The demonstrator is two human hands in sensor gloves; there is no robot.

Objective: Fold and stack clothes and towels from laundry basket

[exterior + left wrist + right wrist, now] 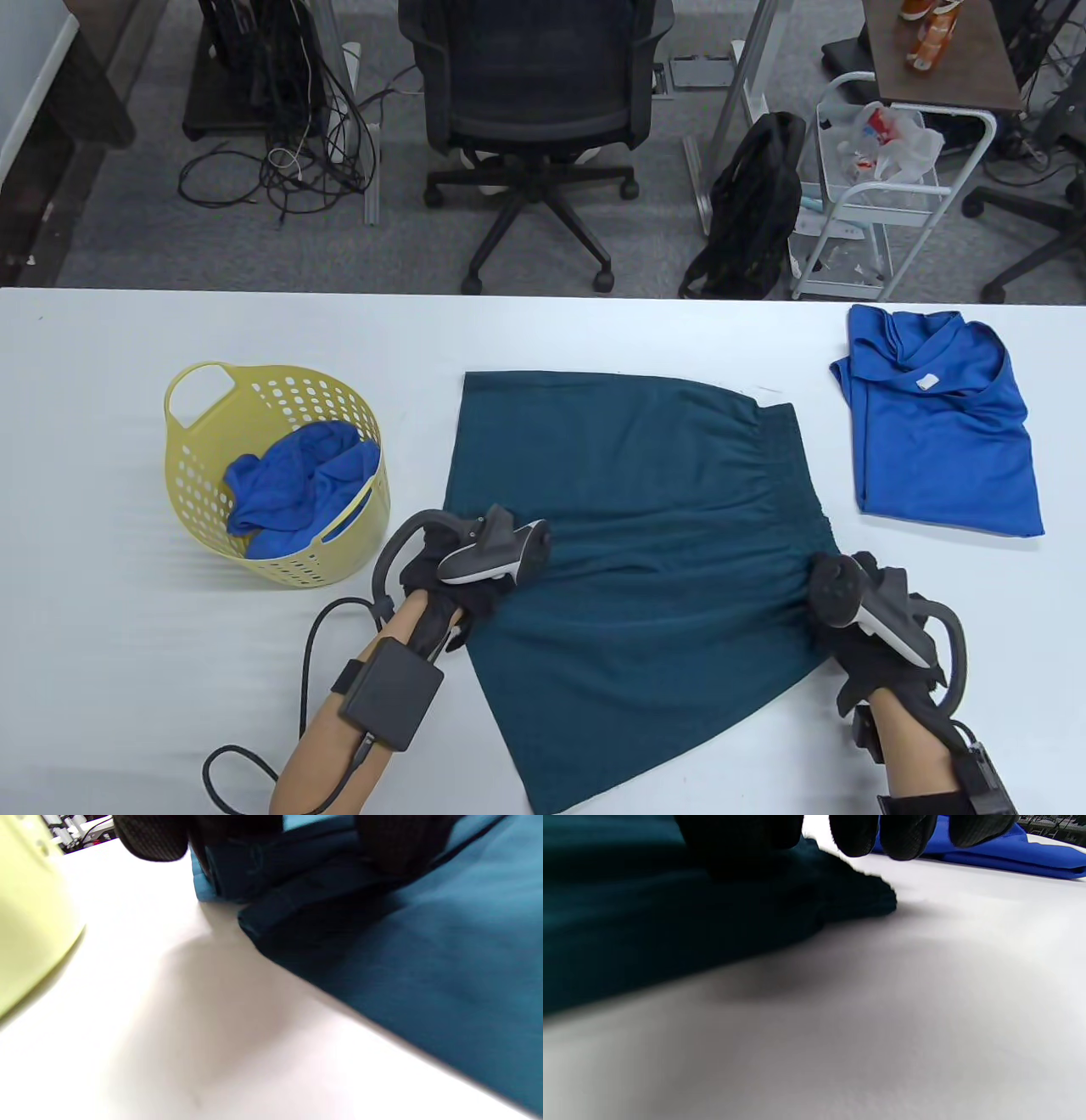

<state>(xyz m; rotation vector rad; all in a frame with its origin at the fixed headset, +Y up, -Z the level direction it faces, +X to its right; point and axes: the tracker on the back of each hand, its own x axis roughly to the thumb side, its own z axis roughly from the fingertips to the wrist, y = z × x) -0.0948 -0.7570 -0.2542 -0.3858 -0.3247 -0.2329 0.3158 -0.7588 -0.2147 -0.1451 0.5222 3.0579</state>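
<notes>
My left hand pinches the left edge of the teal garment spread mid-counter; my right hand pinches its right edge. Only the table view shows the yellow basket holding a blue towel and the folded blue shirt, whose small white tag is unreadable.

**Cloth, plastic and a matt tabletop**

The dark teal cloth garment under both hands looks matt and finely woven, gathered at its waistband. The round yellow perforated plastic basket, left of the left hand, is smooth and holds a fuzzy blue towel. The white table is smooth and matt. The folded blue shirt, beyond the right hand, has a slight sheen.
</notes>
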